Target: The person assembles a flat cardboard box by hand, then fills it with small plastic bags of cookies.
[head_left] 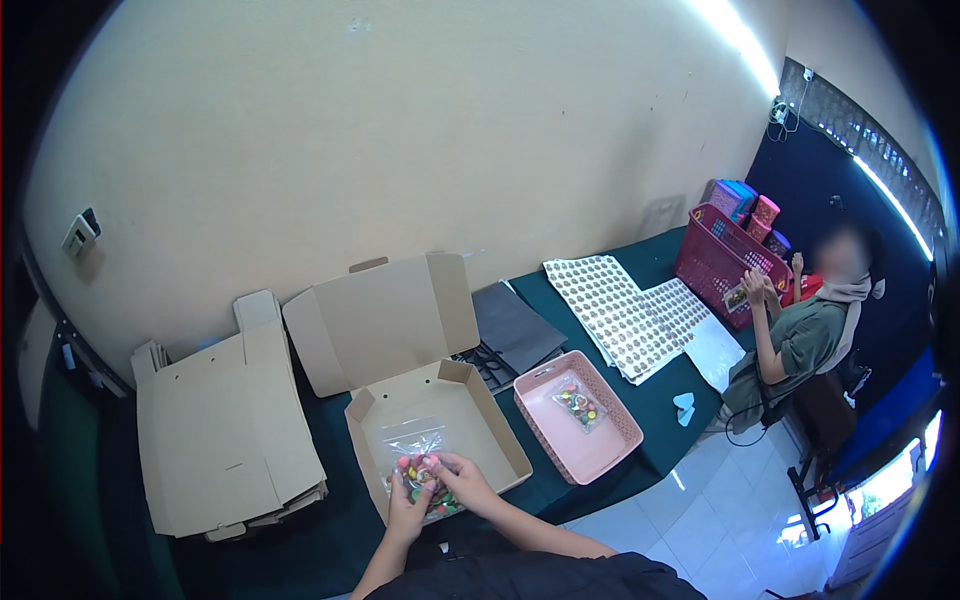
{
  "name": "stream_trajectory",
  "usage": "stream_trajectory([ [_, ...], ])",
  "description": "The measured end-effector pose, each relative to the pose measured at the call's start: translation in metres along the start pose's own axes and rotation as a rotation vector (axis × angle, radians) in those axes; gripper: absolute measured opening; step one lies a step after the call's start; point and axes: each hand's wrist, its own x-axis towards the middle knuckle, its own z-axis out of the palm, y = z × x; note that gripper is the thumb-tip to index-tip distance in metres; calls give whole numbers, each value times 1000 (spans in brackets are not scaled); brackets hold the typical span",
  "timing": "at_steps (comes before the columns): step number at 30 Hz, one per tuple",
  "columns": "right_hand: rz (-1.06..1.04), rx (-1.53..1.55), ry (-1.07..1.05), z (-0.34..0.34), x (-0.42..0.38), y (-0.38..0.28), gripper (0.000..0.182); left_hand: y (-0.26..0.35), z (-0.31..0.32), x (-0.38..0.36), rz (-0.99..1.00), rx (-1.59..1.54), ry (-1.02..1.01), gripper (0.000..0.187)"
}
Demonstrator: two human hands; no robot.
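Left hand [406, 510] and right hand [464, 483] both gripping clear bag of coloured pieces [414, 469], in or just above open cardboard box [478, 422], unclear which; pink basket [592, 453] to right, second bag [579, 404] lying inside

Printed sheets [612, 312] lie near a maroon basket [706, 258] on green cloth [656, 408].

bagged pieces [412, 470]: red, yellow, green | box [432, 395]: plain brown | tray [585, 456]: pale pink | tablecloth [662, 405]: dark green | sheets [605, 300]: brown-dotted white

The bare hands [466, 484] are close together, fingers [398, 490] bent, forearms [550, 532] angling inward from either side.
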Motion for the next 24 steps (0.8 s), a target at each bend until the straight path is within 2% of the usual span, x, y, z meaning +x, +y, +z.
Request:
stream_trajectory([
  [2,-1,53,66,-2,3,-2,29,11,2,-3,-5,-19,-32,55],
  [4,15,20,104,-4,3,-5,28,23,3,-5,-188,-78,-145,67],
  [5,12,52,161,-5,4,-6,29,9,-5,-6,-76,119,-213,76],
  [8,46,53,231,-18,6,-11,28,5,-3,-12,-105,190,-280,77],
  [10,0,83,238,-25,8,-11,26,-9,-7,-8,-80,184,-278,71],
  [12,26,135,207,-30,6,-15,24,-13,-8,-2,-127,57,-167,65],
  [13,-6,94,127,-32,6,-14,24,-3,-6,0,-136,-20,-102,53],
  [14,-37,56,47,-34,5,-14,24,-3,-8,3,-137,-24,-105,53],
  [16,20,1,-13,-36,1,-11,24,-2,-15,10,25,56,-62,36],
  [17,32,-22,-66,-36,1,-7,24,4,-13,13,173,226,2,22],
  [21,18,-112,-182,-39,1,-7,28,8,-21,17,102,276,-16,19],
  [23,24,-148,-309,-44,0,-13,36,8,-23,16,15,113,-32,21],
  [24,24,-146,-309,-46,-1,-14,36,10,-22,15,14,115,-33,21],
])
